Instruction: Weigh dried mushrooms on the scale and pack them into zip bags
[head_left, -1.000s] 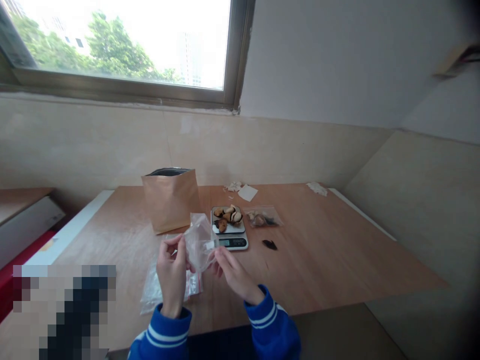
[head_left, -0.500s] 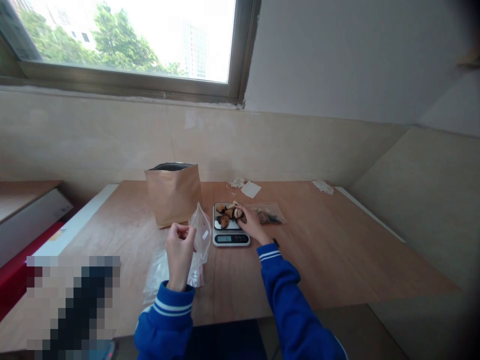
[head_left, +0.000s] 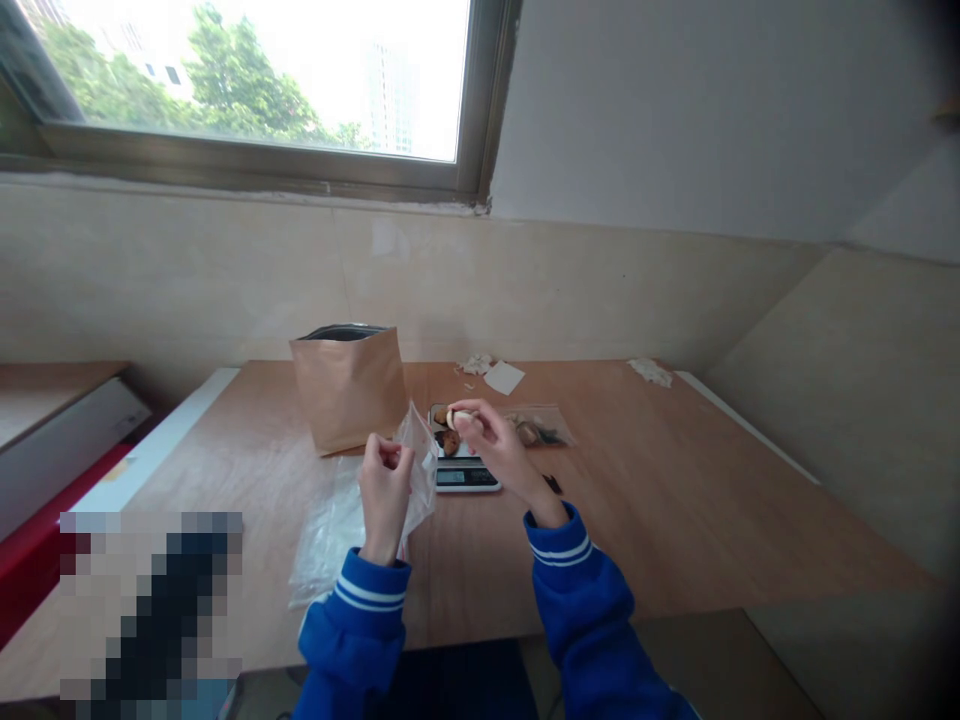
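My left hand [head_left: 386,490] pinches the edge of a clear zip bag [head_left: 421,470], which hangs upright with its mouth near the scale. Between the fingertips of my right hand [head_left: 491,440] is a pale-edged dried mushroom [head_left: 459,416], raised just above the kitchen scale [head_left: 469,478]. More brown dried mushroom pieces [head_left: 448,442] lie on the scale's plate, partly covered by my right hand. The figures on its display are too small to read.
An open brown paper pouch [head_left: 349,390] stands at the back left. Flat clear bags [head_left: 319,545] lie under my left hand. Right of the scale is a filled clear bag [head_left: 551,428]. White paper [head_left: 504,377] and crumpled scraps [head_left: 649,372] lie along the wall; a small black item [head_left: 552,484] sits near my right wrist.
My right hand has lifted a dried mushroom off the scale and moved it left. My left hand has brought the zip bag right, closer to the scale.
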